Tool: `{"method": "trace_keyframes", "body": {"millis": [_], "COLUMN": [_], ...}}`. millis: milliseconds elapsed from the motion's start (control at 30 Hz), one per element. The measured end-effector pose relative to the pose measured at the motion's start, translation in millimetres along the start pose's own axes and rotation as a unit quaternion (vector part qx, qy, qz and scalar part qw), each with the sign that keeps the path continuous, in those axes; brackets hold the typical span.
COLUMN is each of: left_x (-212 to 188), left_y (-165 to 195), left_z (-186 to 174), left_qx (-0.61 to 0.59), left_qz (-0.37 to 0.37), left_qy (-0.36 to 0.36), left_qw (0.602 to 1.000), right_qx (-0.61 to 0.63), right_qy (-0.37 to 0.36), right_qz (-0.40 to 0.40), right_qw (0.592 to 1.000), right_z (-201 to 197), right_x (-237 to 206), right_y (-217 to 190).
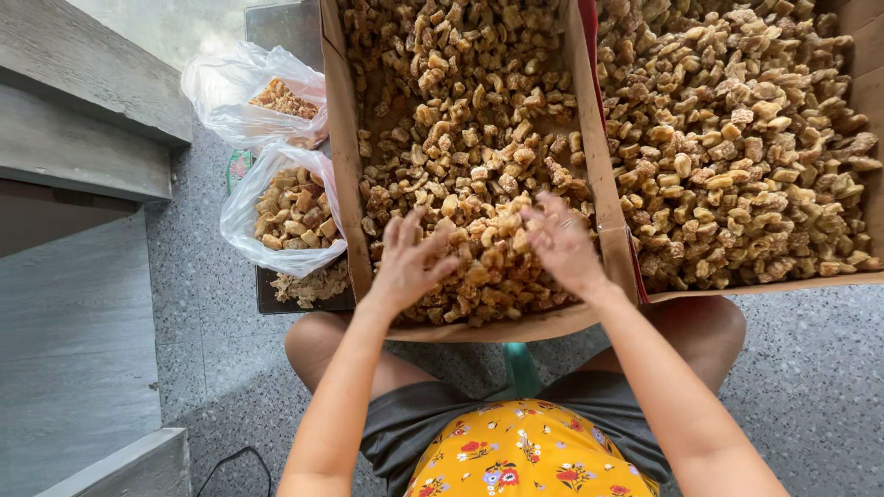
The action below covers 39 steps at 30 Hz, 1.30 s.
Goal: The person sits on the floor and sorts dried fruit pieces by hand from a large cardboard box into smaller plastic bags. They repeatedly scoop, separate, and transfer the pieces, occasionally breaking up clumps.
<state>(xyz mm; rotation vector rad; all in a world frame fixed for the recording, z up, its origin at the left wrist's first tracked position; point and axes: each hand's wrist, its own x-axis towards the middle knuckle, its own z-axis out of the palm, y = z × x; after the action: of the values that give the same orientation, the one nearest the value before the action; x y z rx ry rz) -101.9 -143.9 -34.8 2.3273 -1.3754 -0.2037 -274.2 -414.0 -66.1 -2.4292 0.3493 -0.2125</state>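
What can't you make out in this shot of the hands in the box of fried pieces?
All in the head view:
- Left hand and right hand: palms face down, so any grip on the fried pieces is hidden.
- Left cardboard box: far end cut off by the top edge.
- Right cardboard box: cut off by the right edge.
- Dark tray: mostly covered by two plastic bags.

Floor: speckled grey terrazzo (pixel 810 368), bare at the lower right and along the left.
Near box: open cardboard box (pixel 343 166) of brown sugared chunks, resting across the person's knees, its far end out of view.
Right box: second cardboard box (pixel 866 92) of like chunks, just beside the first, walls touching.
Left of boxes: two clear plastic bags (pixel 230 92) of chunks, above a dark tray (pixel 262 293).
Far left: grey stone steps (pixel 83 101).
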Motion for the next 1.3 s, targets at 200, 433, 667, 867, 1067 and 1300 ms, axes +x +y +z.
{"method": "trace_keyframes", "body": {"millis": [200, 433, 667, 867, 1067, 1300], "left_x": [80, 68, -2, -25, -21, -24], "left_y": [-60, -4, 38, 27, 24, 49], "left_z": [-6, 15, 15, 9, 7, 42], "left_qx": [-0.05, -0.013, -0.043, -0.331, -0.682, -0.669], "left_qz": [-0.277, -0.264, -0.111, -0.142, -0.208, -0.232], "left_qy": [-0.078, -0.108, 0.083, 0.144, 0.142, 0.043], "left_qw": [0.956, 0.959, 0.989, 0.922, 0.687, 0.705], "right_qx": [0.063, 0.053, -0.065, 0.17, 0.538, 0.632], "right_qy": [0.022, 0.058, 0.098, 0.126, 0.019, -0.035], "right_qz": [0.188, 0.15, 0.023, 0.016, 0.147, 0.172], "right_qw": [0.98, 0.986, 0.993, 0.977, 0.829, 0.755], "right_z": [1, 46, 50, 28, 39, 55], "right_x": [20, -5, -28, -45, -22, -26], "right_y": [37, 13, -33, -56, -75, -71]}}
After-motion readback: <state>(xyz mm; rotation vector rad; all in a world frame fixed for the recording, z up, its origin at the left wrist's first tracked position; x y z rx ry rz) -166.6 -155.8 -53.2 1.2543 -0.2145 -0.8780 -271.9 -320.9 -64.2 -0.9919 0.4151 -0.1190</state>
